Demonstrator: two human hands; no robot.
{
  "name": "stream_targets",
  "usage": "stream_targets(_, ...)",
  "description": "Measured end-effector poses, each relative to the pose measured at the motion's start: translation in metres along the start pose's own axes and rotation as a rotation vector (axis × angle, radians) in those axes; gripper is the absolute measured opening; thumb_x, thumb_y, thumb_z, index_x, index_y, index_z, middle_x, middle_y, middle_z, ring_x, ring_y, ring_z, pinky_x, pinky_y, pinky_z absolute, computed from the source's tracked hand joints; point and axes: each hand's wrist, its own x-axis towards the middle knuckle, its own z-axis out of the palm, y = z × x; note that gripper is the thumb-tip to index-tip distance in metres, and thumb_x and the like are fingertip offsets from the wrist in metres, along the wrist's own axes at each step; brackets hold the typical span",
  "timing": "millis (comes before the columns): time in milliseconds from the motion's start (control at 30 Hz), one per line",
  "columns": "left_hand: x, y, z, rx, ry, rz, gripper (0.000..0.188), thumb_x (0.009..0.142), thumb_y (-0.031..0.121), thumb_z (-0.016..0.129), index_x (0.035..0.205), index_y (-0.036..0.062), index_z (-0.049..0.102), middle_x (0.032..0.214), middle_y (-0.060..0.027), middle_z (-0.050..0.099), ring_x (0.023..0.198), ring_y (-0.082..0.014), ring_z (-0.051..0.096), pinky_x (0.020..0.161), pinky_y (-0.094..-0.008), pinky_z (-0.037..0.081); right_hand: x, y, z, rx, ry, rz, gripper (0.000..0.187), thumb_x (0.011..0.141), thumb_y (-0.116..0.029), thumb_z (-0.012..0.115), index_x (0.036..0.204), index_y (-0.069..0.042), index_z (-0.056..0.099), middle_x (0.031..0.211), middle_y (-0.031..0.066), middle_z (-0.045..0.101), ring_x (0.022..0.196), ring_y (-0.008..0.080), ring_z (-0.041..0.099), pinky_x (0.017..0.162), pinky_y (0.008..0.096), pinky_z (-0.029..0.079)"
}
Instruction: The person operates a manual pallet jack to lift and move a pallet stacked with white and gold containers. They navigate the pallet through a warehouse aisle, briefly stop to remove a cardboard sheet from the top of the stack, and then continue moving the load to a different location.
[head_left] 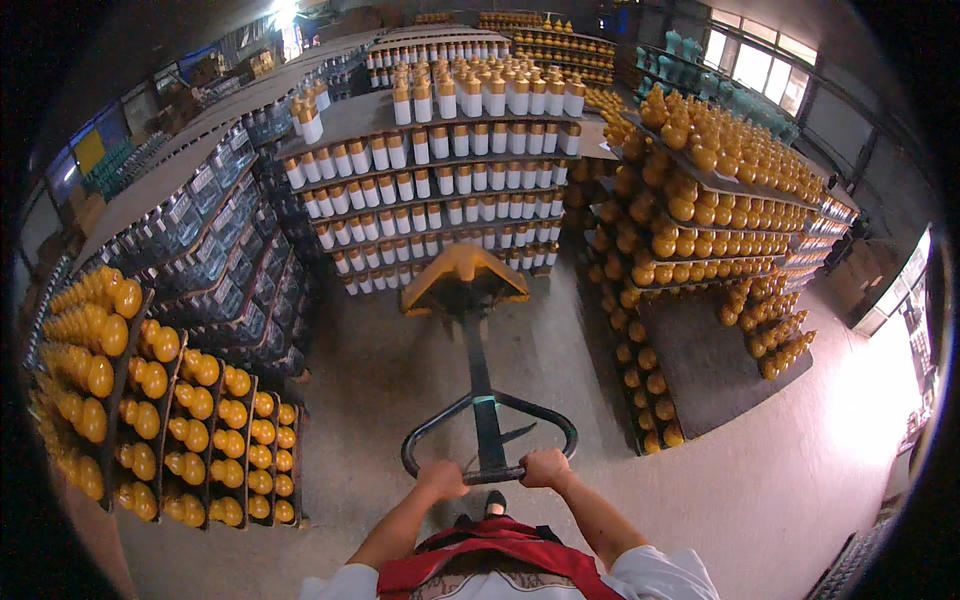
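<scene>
Both my hands grip the near bar of a black loop handle (413, 437) on a pallet jack. My left hand (443, 479) is closed round the bar left of the central shaft, and my right hand (545, 467) round it on the right. A small dark lever (518, 433) sticks out inside the loop. From the handle the shaft (477, 355) runs forward to the jack's yellow body (465, 272). That body stands low against a tall stack of white bottles with gold-brown tops (440, 180). The jack's forks are hidden.
Layered stacks of amber gourd-shaped bottles stand near left (190, 435) and at right (700, 215). Clear glass bottles (215, 235) are stacked on boards behind the left stack. At right, a dark board (700, 350) carries a few amber bottles. Concrete floor (370, 400) lies between the stacks.
</scene>
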Motion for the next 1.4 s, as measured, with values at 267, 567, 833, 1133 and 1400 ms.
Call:
stream_targets(267,-0.038,-0.013,0.037,-0.028,0.062,0.053,0.033,0.07,0.034,0.058,0.092,0.0111,0.07,0.097,-0.0141,0.066,0.09,-0.0333,0.062,0.077,-0.0433,0.049,-0.037,-0.04,0.018,-0.014,-0.009,0.024,0.028,0.07,-0.034,0.055,0.087,-0.016,0.068,0.083,0.0111,0.066,0.079,0.0305,0.064,0.07,0.042,0.052)
stream_targets(567,-0.067,-0.01,0.084,0.019,0.067,0.067,0.032,0.068,0.033,0.061,0.091,0.0115,0.07,0.093,-0.0128,0.066,0.086,-0.0319,0.063,0.075,-0.0422,0.05,-0.073,-0.054,0.059,0.009,0.032,0.012,0.027,0.069,-0.035,0.055,0.084,-0.016,0.068,0.083,0.0108,0.066,0.079,0.0308,0.064,0.071,0.0414,0.051)
stream_targets(833,-0.102,0.004,0.112,0.009,0.096,0.074,0.033,0.067,0.035,0.064,0.089,0.0109,0.07,0.092,-0.0122,0.067,0.086,-0.0315,0.063,0.074,-0.0427,0.05,-0.114,-0.068,0.079,0.007,0.04,-0.008,0.028,0.072,-0.033,0.054,0.087,-0.015,0.069,0.086,0.0121,0.067,0.082,0.0309,0.064,0.074,0.042,0.051)
stream_targets(1133,-0.126,0.002,0.165,0.049,0.074,0.018,0.032,0.068,0.036,0.064,0.085,0.0086,0.07,0.091,-0.0137,0.067,0.086,-0.0318,0.063,0.073,-0.042,0.05,-0.16,-0.093,0.101,0.042,0.007,-0.002,0.027,0.07,-0.03,0.055,0.086,-0.012,0.068,0.087,0.0123,0.067,0.082,0.0305,0.065,0.072,0.0412,0.052)
stream_targets(1400,-0.195,0.037,0.162,-0.018,0.011,-0.009,0.034,0.068,0.035,0.064,0.088,0.0077,0.07,0.091,-0.0139,0.066,0.086,-0.0316,0.063,0.075,-0.0413,0.049,-0.202,-0.107,0.127,0.017,0.019,-0.016,0.028,0.07,-0.031,0.055,0.084,-0.011,0.068,0.085,0.0126,0.067,0.081,0.0303,0.065,0.071,0.0412,0.052)
